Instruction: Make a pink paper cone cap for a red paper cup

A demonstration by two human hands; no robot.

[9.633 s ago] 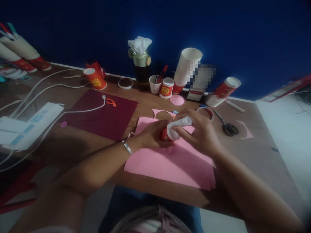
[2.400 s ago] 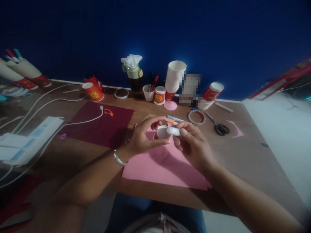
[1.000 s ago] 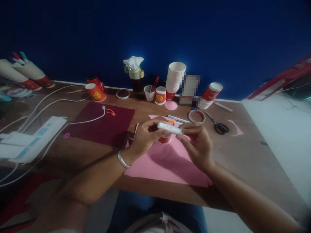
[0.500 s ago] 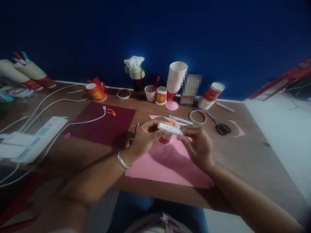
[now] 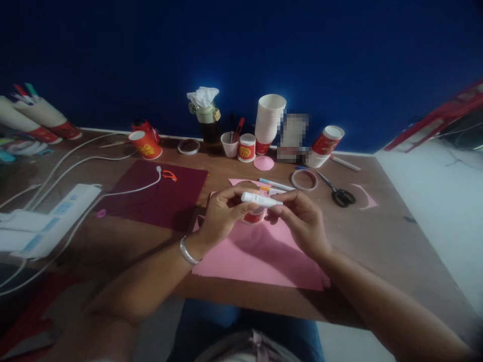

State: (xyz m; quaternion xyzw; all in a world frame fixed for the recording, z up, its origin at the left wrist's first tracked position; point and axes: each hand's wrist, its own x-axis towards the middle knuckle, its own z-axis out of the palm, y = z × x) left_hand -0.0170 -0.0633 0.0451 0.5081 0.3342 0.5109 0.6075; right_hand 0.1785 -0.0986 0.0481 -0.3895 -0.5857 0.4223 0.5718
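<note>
Two hands (image 5: 219, 215), one held white tube (image 5: 259, 199), one scissors (image 5: 342, 197), one bracelet (image 5: 187, 250).

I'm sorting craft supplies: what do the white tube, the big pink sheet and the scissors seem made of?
White tube: probably smooth plastic, given its even, rigid-looking body.
Big pink sheet: likely matte paper or thin card, lying flat without shine.
Scissors: blades probably metal, being thin and grey; handles dark, perhaps plastic, too blurred to be sure.

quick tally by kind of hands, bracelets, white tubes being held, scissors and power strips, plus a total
Hands: 2, left hand and right hand
Bracelet: 1
White tube held: 1
Scissors: 1 pair
Power strip: 1
Total: 6, scissors counted as one
</note>
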